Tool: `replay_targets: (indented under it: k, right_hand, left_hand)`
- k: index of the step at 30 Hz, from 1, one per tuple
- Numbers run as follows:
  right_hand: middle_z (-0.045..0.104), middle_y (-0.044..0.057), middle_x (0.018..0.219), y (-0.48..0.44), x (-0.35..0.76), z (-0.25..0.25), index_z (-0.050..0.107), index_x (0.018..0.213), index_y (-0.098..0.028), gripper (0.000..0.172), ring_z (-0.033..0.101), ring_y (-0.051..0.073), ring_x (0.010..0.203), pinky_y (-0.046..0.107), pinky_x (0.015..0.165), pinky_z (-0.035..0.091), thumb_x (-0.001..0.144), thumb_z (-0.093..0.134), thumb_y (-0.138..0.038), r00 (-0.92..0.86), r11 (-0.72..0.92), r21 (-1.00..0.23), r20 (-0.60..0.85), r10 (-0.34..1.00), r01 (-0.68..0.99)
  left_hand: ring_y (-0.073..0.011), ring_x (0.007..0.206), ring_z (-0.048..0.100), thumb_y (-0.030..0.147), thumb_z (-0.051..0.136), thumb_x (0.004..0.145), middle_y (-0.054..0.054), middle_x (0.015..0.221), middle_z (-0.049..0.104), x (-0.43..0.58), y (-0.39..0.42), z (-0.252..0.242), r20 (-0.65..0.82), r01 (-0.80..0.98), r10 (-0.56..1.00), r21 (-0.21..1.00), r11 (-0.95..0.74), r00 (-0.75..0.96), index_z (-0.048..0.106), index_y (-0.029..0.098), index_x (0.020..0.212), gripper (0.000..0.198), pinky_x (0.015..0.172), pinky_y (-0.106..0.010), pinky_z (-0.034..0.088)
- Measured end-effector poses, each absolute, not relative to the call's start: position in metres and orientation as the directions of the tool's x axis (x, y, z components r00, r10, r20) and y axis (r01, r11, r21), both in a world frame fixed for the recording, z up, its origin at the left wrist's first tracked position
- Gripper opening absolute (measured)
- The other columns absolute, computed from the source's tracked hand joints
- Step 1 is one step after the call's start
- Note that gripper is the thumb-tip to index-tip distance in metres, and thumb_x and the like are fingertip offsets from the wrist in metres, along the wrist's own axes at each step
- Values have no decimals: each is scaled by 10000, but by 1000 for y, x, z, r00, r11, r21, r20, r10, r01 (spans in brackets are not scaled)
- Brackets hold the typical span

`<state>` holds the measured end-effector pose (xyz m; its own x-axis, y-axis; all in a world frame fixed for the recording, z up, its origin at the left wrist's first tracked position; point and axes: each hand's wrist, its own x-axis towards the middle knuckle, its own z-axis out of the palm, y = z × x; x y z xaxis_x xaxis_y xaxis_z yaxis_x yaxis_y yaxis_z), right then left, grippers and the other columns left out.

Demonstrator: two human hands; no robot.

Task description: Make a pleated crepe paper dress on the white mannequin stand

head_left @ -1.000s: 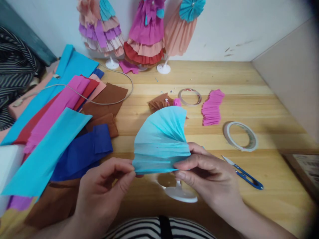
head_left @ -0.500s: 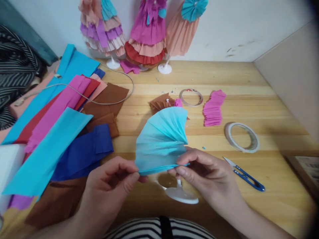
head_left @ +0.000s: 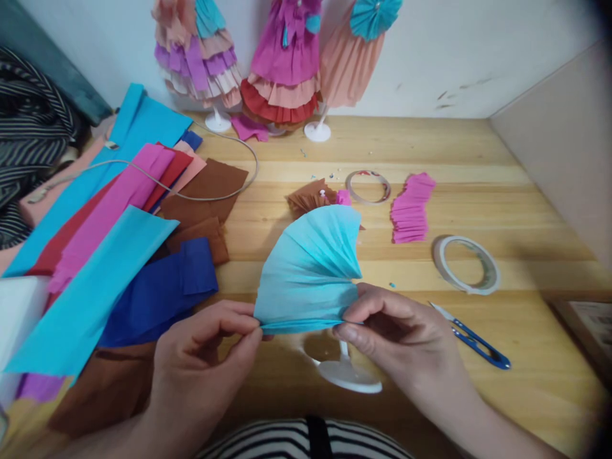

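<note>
A light blue sheet of crepe paper [head_left: 306,274], pleated into a fan, is stretched between my two hands above the table. My left hand [head_left: 215,350] pinches the outer end of its lowest fold between thumb and fingers. The inner end of that same folded edge is gripped by my right hand [head_left: 401,338], close to where the pleats gather. Below the paper stands a small white stand [head_left: 349,376] with a round base, its upper part hidden by the fan.
Crepe paper strips [head_left: 86,299] in several colours pile up at left, crossed by a cable [head_left: 205,199]. Blue thread snips [head_left: 473,338], a tape roll [head_left: 467,264], a thinner ring [head_left: 368,187] and a pleated pink strip [head_left: 412,207] lie at right. Paper dresses on stands [head_left: 284,57] line the wall.
My left hand has moved slightly left and drawn the fan's lower edge out straighter. The right hand keeps its pinch in nearly the same place.
</note>
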<state>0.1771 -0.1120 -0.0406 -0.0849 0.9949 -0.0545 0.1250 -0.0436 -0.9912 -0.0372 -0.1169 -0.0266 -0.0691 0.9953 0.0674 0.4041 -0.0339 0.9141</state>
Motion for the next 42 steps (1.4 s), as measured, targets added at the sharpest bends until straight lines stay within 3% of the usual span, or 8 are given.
replay_targets:
  k: [5, 12, 17, 23, 26, 31, 37, 42]
  right_hand:
    - [569, -18, 550, -112, 176, -40, 622, 626, -197, 154, 528, 99, 483, 203, 435, 459, 697, 758, -191, -9, -32, -985, -34, 999, 168]
    - [661, 17, 697, -116, 177, -47, 728, 852, -267, 94, 605, 155, 606, 284, 542, 517, 769, 709, -226, -23, 66, -958, 62, 998, 280]
    - [650, 20, 665, -116, 178, -45, 732, 810, -257, 82, 598, 160, 594, 281, 518, 497, 786, 680, -199, -54, 149, -910, 138, 989, 388]
    - [650, 7, 664, -115, 177, -41, 716, 822, -276, 150, 594, 154, 585, 278, 518, 502, 782, 662, -143, -69, 183, -901, 169, 983, 393]
    - [651, 15, 667, -116, 177, -42, 717, 818, -267, 125, 600, 158, 585, 281, 509, 497, 784, 662, -160, -75, 191, -895, 176, 982, 402]
    - [647, 14, 673, -118, 175, -43, 723, 858, -252, 146, 592, 142, 549, 263, 486, 485, 769, 671, -149, -105, 236, -887, 211, 972, 397]
    - [642, 10, 671, -119, 175, -45, 719, 863, -260, 160, 588, 143, 556, 262, 495, 478, 758, 687, -145, -81, 220, -897, 205, 976, 384]
    - [646, 9, 674, -119, 176, -46, 716, 851, -275, 149, 593, 154, 575, 274, 511, 489, 759, 695, -160, -58, 173, -919, 163, 985, 353]
  left_hand:
    - [-134, 660, 705, 101, 640, 713, 23, 703, 735, -39, -120, -30, 77, 426, 997, 903, -58, -29, 665, 213, 620, 148, 618, -172, 576]
    - [-132, 636, 694, 107, 656, 746, 20, 701, 727, -38, -123, -37, 126, 384, 991, 917, -102, -38, 664, 217, 739, 111, 625, -198, 588]
    - [-122, 736, 700, 79, 669, 731, 22, 846, 745, -42, -127, -41, 232, 423, 973, 880, -216, 14, 689, 248, 925, 258, 707, -186, 583]
    - [-228, 963, 677, 201, 720, 705, -82, 1080, 709, -48, -135, -44, 90, 357, 991, 926, -120, 100, 657, 237, 1136, 437, 825, -307, 580]
    - [-205, 881, 689, 228, 766, 682, -63, 1031, 726, -46, -134, -48, 68, 410, 996, 908, -87, 60, 663, 243, 1127, 457, 772, -273, 585]
    - [-142, 798, 706, 133, 746, 703, 19, 928, 748, -44, -131, -52, 199, 370, 977, 904, -215, 80, 683, 275, 1044, 375, 731, -178, 572]
    - [-128, 702, 707, 92, 717, 722, 31, 830, 755, -44, -125, -47, 215, 354, 969, 902, -246, 125, 705, 291, 979, 326, 645, -178, 578]
    - [-135, 747, 715, 113, 750, 700, 26, 864, 758, -42, -118, -42, 257, 326, 949, 895, -305, 181, 697, 289, 1014, 364, 677, -172, 576]
